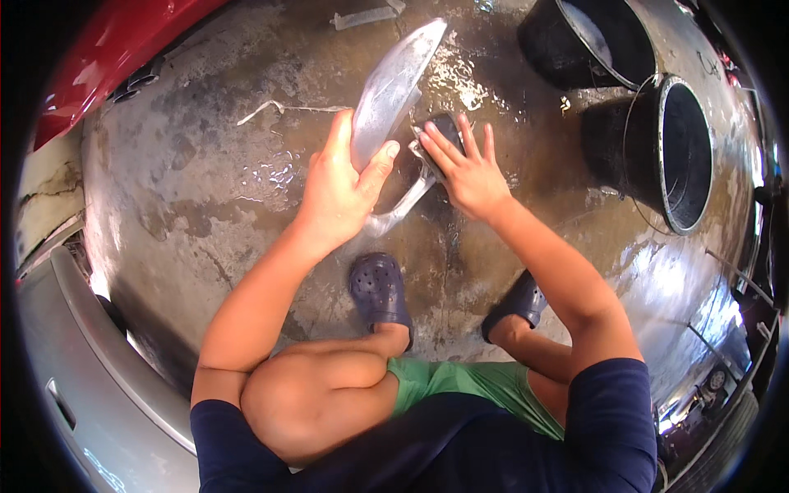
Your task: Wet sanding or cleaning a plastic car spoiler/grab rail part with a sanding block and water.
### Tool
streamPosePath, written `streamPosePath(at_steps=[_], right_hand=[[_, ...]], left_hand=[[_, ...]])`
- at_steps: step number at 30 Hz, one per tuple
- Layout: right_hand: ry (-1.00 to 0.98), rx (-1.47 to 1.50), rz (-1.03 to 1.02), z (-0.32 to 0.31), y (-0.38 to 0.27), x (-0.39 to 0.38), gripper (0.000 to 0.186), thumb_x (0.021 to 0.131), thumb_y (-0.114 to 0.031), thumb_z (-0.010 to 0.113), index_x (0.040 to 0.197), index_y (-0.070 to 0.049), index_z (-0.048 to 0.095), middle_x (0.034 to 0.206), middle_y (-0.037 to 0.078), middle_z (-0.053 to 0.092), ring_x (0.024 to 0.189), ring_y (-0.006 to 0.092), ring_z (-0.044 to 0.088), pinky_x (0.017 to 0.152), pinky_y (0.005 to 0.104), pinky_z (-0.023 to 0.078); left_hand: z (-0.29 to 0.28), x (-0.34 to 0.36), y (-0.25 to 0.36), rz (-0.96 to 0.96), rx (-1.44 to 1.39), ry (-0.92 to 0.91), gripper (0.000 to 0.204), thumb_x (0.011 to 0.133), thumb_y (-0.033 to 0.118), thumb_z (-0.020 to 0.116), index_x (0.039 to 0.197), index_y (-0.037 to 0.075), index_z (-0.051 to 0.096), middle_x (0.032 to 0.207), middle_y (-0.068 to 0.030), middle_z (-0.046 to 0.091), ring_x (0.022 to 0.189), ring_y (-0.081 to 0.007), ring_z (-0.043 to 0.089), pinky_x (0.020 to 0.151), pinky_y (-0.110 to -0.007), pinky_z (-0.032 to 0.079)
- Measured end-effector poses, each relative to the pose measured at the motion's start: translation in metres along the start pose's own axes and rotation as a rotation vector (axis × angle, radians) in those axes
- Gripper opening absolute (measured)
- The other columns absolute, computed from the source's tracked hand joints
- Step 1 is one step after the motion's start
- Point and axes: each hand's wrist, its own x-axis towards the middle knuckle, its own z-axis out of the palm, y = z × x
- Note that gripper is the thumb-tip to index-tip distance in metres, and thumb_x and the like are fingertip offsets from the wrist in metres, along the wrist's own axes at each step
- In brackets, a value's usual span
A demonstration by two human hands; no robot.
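My left hand (339,185) is closed around a silvery-grey curved panel (393,94), its thumb on the near side. The panel's pointed end tilts up and away to the right. A narrow bent arm of the same grey piece (404,204) runs below, between my two hands. My right hand (475,181) lies with fingers stretched and spread over a dark flat pad (449,130), which rests against the right side of the piece. My right thumb is mostly hidden, and so is the pad's underside.
Two black buckets stand at the right, the far bucket (542,49) with pale liquid in it, the nearer bucket (625,152) tipped toward the right. The concrete floor (214,189) is wet. A red car panel (107,62) is at upper left, a silver panel (123,386) at lower left.
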Motion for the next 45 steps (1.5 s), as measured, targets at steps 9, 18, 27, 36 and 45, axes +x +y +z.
streamPosePath(at_steps=[9,18,27,36,45], right_hand=[[-0.054,0.142,0.267,0.009,-0.049,-0.013,0.075,0.097,-0.017,0.048,0.166,-0.001,0.025,0.175,0.012,0.020,0.163,0.0387,0.011,0.123,0.0763,0.005],[-0.064,0.317,0.557,-0.013,-0.065,0.005,0.078,0.097,-0.021,0.053,0.166,0.001,0.022,0.176,0.014,0.016,0.159,0.0532,0.010,0.112,0.0879,0.010],[-0.023,0.164,0.510,-0.013,-0.075,0.014,0.069,0.100,-0.021,0.052,0.159,0.010,0.034,0.173,0.026,0.020,0.153,0.0619,0.021,0.104,0.0827,0.037],[0.424,1.278,0.668,-0.137,0.108,-0.039,0.033,0.098,-0.022,0.063,0.118,0.004,0.063,0.111,0.017,0.069,0.088,0.0312,0.072,0.078,0.0441,0.060],[0.826,1.663,0.756,-0.151,0.340,-0.146,0.032,0.106,-0.009,0.061,0.131,0.011,0.057,0.137,0.024,0.064,0.118,0.0423,0.069,0.100,0.0541,0.063]], left_hand=[[0.015,-0.011,0.011,0.013,0.100,-0.039,0.041,0.102,0.021,0.069,0.133,0.003,0.049,0.106,-0.0240,0.076,0.100,-0.0375,0.077,0.082,-0.044,0.059],[0.035,-0.017,0.020,0.113,0.102,-0.022,0.043,0.104,0.021,0.067,0.135,0.001,0.045,0.106,-0.0250,0.076,0.102,-0.0406,0.076,0.082,-0.046,0.058],[0.046,-0.021,0.030,0.049,0.086,-0.073,0.043,0.105,0.025,0.067,0.134,0.002,0.045,0.107,-0.0247,0.073,0.094,-0.0346,0.075,0.082,-0.046,0.056],[0.004,-0.017,-0.038,-0.191,-0.264,0.129,0.031,0.109,0.032,0.061,0.120,0.009,0.043,0.077,-0.0018,0.051,0.047,-0.0108,0.049,0.046,-0.031,0.050],[-0.021,-0.021,-0.179,-0.516,-0.399,0.360,0.035,0.111,0.042,0.052,0.117,0.009,0.042,0.084,-0.0036,0.052,0.059,-0.0160,0.059,0.052,-0.037,0.057]])
